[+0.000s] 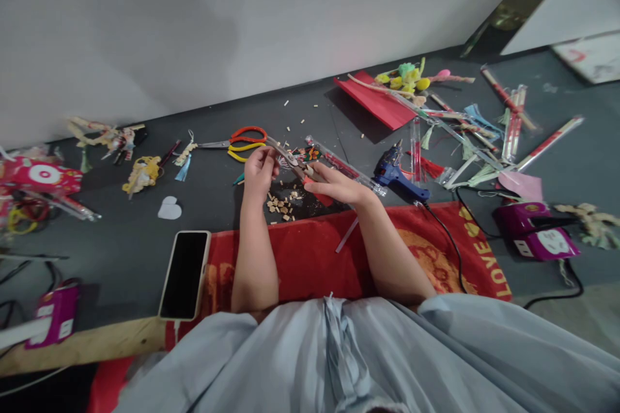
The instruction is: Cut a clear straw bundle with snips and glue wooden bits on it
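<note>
My left hand [260, 171] is closed in a pinch on the far end of a thin straw-coloured stick [283, 150]. My right hand [334, 184] is closed round the handles of a cutting tool [303, 170] whose jaws meet that stick. Below the hands lies a pile of small cut stick pieces [281, 203] on the dark table [121, 251]. Both forearms rest on a red towel [310, 258].
Orange and yellow scissors [242, 141] lie just beyond my left hand. A blue glue gun [400, 174] with a black cord sits to the right. A phone [185, 274] lies face up at the left. Craft sticks, red paper [375, 103] and tassels crowd the right side.
</note>
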`<control>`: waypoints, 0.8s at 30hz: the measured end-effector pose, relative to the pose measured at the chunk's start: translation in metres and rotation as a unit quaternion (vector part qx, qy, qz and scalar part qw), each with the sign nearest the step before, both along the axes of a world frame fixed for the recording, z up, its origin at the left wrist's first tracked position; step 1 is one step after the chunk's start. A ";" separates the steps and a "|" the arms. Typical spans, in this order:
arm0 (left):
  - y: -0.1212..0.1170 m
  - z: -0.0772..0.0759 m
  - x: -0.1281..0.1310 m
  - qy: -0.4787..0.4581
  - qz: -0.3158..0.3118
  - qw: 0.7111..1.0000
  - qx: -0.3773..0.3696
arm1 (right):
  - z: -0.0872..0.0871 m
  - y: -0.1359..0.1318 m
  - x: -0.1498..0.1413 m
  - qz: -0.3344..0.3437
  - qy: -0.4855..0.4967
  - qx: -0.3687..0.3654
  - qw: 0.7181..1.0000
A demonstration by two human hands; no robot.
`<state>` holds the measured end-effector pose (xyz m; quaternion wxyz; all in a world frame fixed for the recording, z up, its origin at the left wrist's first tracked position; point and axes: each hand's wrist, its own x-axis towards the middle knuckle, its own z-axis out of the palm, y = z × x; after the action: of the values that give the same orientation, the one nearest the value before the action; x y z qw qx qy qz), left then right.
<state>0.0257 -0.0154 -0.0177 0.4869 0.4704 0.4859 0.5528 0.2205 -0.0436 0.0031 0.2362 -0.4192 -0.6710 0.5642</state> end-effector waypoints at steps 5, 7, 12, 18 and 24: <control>0.000 -0.001 0.000 0.003 0.011 1.000 -0.001 | 0.001 0.000 0.000 0.003 -0.007 0.004 1.000; 0.000 -0.001 -0.001 0.003 0.012 1.000 -0.001 | 0.001 -0.001 0.000 0.004 -0.005 0.004 1.000; 0.000 -0.001 -0.003 0.000 0.006 1.000 0.003 | 0.000 0.000 0.000 0.008 -0.013 0.008 1.000; 0.003 -0.003 -0.005 -0.004 0.008 1.000 -0.002 | 0.002 0.001 0.001 0.016 -0.039 0.002 0.999; 0.003 -0.003 -0.004 0.003 0.014 1.000 -0.001 | 0.002 0.001 0.001 0.013 -0.042 0.006 0.999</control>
<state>0.0215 -0.0123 -0.0210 0.4781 0.4650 0.4945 0.5574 0.2217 -0.0428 0.0055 0.2031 -0.4319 -0.6891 0.5454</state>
